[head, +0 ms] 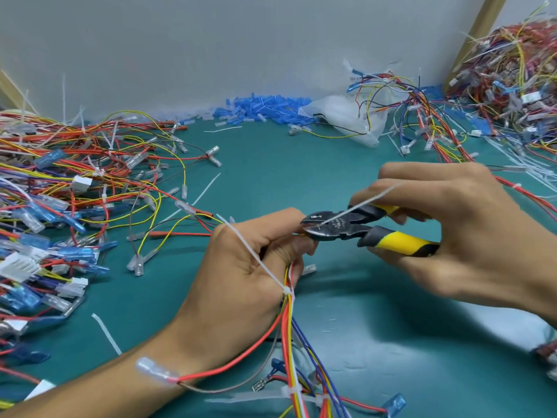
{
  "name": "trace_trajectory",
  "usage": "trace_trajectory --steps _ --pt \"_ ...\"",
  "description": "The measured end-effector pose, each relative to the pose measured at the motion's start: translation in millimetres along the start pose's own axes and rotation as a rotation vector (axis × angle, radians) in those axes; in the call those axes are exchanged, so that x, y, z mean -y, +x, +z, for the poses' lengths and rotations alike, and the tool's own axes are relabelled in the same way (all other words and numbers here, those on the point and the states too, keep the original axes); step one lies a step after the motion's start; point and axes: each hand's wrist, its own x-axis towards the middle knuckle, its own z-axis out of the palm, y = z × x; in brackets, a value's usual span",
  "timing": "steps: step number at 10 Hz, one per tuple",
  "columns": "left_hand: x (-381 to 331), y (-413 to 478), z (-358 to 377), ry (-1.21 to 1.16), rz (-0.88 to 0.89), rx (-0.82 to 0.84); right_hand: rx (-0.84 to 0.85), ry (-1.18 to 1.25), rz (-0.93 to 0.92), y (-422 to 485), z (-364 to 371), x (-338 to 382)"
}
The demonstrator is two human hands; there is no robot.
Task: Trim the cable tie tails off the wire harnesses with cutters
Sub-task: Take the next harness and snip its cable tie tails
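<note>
Cutters (346, 226) clenched in right hand (458, 224), left hand (241, 273) gripping harness (291, 321), wire piles (75, 182) flanking, blue terminals (265, 107) behind

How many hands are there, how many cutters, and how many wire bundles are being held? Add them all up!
Hands: 2 (left hand, right hand)
Cutters: 1, in the right hand
Held wire harness: 1, in the left hand
Total: 4
</note>
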Motion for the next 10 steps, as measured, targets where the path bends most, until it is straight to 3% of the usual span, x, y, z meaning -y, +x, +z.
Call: trace_trajectory --steps 3,6,10 --pt "-6.5 0.0 0.2 -0.074 -0.022 -0.008 -0.055 0.053 -0.009 -0.5 2.3 0.1" --pt "-10.8 -2.1 1.9 -0.066 -0.055 -0.008 0.048 0.084 0.063 1.5 -5.0 3.1" --pt "-14.7 -0.2 0.2 0.002 -0.011 0.028 0.147 0.194 0.29 0.7 -0.9 13.5"
